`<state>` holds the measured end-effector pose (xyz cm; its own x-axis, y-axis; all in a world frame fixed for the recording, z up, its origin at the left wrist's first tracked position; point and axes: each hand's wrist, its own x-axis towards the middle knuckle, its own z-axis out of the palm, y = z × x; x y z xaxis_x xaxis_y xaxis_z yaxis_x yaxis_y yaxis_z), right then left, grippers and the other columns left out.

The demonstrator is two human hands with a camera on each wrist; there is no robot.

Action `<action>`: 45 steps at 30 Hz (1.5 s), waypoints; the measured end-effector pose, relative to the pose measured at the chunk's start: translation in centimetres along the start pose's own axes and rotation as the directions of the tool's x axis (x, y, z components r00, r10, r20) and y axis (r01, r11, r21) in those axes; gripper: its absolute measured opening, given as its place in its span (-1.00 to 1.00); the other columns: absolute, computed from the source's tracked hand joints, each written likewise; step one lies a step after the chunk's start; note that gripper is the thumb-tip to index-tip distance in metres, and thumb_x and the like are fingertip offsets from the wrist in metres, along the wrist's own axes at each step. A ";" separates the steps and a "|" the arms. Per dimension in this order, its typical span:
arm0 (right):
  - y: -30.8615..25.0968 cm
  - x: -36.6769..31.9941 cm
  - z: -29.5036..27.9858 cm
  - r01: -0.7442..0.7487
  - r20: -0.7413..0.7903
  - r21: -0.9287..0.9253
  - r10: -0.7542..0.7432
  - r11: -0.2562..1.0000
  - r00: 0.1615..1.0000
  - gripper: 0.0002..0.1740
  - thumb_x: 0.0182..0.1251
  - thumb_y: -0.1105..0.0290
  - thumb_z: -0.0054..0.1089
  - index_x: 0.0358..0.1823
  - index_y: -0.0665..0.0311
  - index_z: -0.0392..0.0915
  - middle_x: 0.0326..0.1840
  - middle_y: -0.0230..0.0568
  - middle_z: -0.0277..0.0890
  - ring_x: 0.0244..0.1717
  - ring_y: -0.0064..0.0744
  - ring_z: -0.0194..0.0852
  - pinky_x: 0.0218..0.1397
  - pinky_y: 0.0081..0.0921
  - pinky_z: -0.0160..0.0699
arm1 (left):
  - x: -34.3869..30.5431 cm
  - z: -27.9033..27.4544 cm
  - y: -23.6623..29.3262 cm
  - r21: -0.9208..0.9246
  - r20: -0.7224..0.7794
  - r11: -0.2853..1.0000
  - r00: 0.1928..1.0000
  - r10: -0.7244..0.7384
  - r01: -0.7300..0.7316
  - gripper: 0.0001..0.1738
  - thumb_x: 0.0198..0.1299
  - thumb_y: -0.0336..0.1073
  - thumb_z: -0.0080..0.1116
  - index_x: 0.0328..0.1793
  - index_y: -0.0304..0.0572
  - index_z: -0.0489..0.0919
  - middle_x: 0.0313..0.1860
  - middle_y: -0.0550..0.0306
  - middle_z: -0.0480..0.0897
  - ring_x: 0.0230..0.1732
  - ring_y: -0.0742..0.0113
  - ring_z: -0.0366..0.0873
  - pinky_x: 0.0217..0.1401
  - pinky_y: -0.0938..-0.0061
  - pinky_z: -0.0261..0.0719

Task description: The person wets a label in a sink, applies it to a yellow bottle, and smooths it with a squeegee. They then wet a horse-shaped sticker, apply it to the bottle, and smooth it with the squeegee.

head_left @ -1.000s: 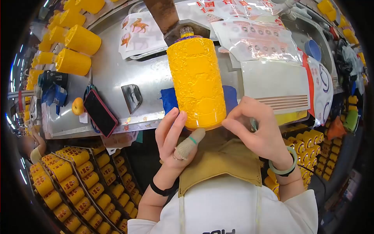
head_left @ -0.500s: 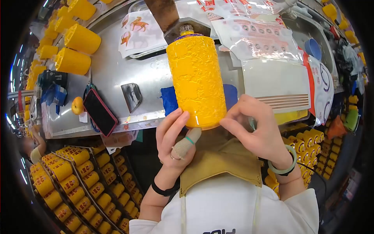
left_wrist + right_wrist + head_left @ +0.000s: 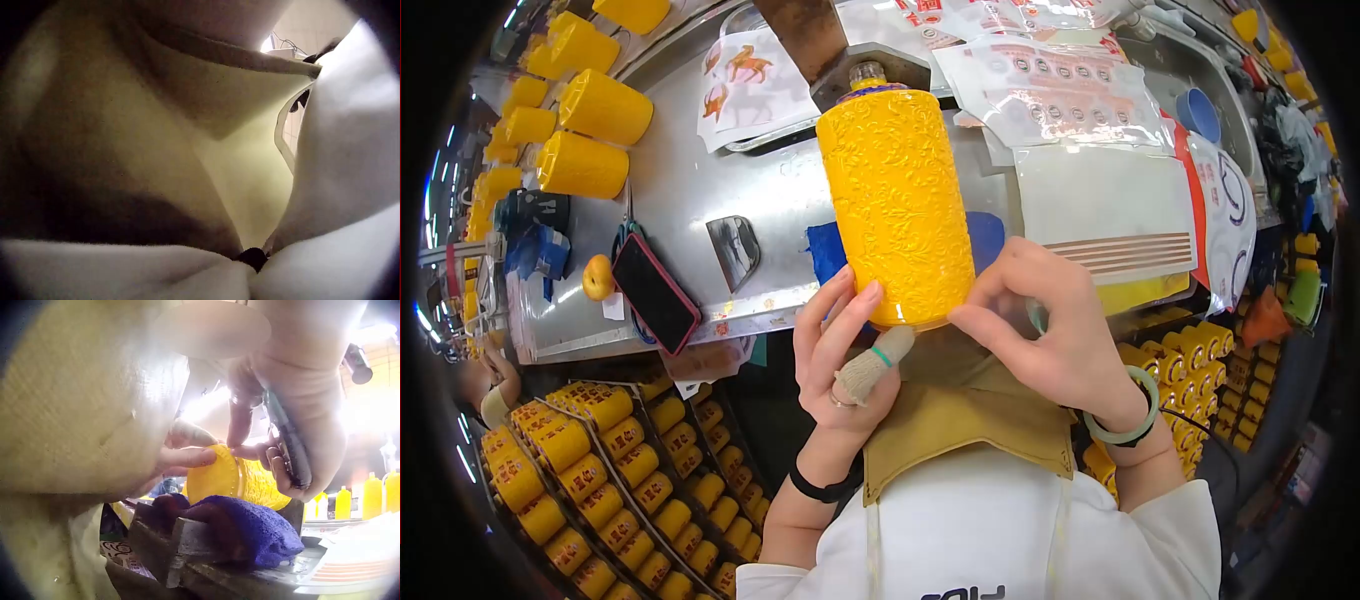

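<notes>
A yellow embossed bottle (image 3: 895,200) lies with its glass neck (image 3: 866,75) at a metal bracket and its base toward me. My left hand (image 3: 825,355) holds the base end between fingers and thumb; a cloth finger cover (image 3: 862,378) with a green band wraps the thumb. At the base's right edge, thumb and index fingertip of my right hand (image 3: 1050,335) meet. Its other fingers curl round a slim dark tool with a greenish edge (image 3: 290,440), whose kind is unclear. Under the bottle lies a blue-purple cloth (image 3: 250,525). Only apron and sleeve fill the left wrist view.
Left on the metal bench are a phone (image 3: 657,293), a yellow fruit (image 3: 598,277), a dark curved piece (image 3: 734,250) and several yellow bottles (image 3: 605,108). Printed sheets (image 3: 1050,95) cover the right side. Racks of yellow bottles (image 3: 585,475) stand below; a blue cup (image 3: 1198,114) sits far right.
The bottle has turned about its length: raised panels faced up earlier, scrolling leaf relief does now. Both hands stay at the base, and the head view has shifted slightly.
</notes>
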<state>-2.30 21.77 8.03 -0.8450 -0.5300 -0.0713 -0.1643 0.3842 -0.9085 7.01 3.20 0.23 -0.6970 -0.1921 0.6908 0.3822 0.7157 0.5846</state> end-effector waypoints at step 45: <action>1.7 -0.4 1.1 -0.151 0.040 0.385 0.147 0.911 0.988 -0.77 0.61 0.32 0.18 -0.06 0.39 0.54 -0.25 -0.24 0.61 -0.19 -0.46 0.51 0.02 -0.45 0.50 | 0.0 -0.9 0.6 0.148 0.185 0.981 0.978 0.100 -0.129 -0.73 0.20 -0.53 0.40 -0.01 0.00 0.78 0.24 -0.07 0.70 0.29 -0.17 0.60 0.29 0.10 0.66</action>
<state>-1.65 21.83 6.12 -0.8388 -0.4978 -0.2205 0.1739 0.1388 -0.9749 7.78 2.97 0.99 -0.7555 0.0084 0.6551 0.3746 0.8260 0.4213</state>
